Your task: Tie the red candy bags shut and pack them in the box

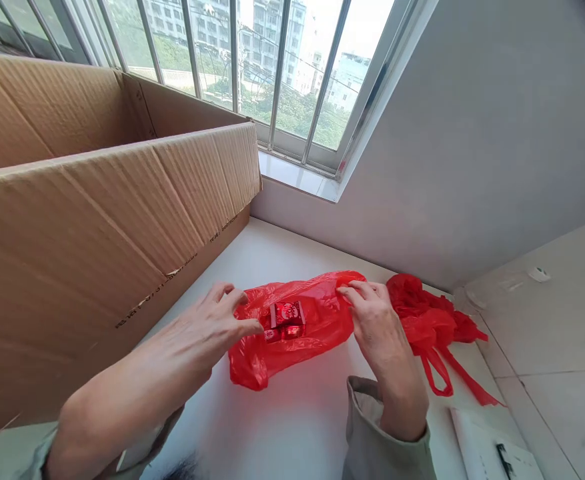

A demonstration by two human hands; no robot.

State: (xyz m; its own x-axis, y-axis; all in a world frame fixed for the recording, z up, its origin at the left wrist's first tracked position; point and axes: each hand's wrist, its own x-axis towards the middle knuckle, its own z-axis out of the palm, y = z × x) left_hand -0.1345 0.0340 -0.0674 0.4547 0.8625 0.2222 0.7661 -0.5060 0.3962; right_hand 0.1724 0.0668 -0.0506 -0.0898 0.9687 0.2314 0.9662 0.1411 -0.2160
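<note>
A thin red plastic bag (pixel 322 323) lies on its side on the white table, its middle spread apart. Several small red-wrapped packets (pixel 287 313), perhaps sweets, show inside; their print is too small to read. At the bag's left end is my left hand (pixel 222 320), thumb and fingers apart, touching the plastic. My right hand (pixel 372 313) pinches the bag's upper right edge between thumb and fingers.
A large open cardboard box (pixel 122 200) fills the left side. More crumpled red plastic bags (pixel 432 327) lie to the right, against the wall. A white booklet or box (pixel 482 440) with a black item on it sits at lower right. Behind is a barred window (pixel 282 87).
</note>
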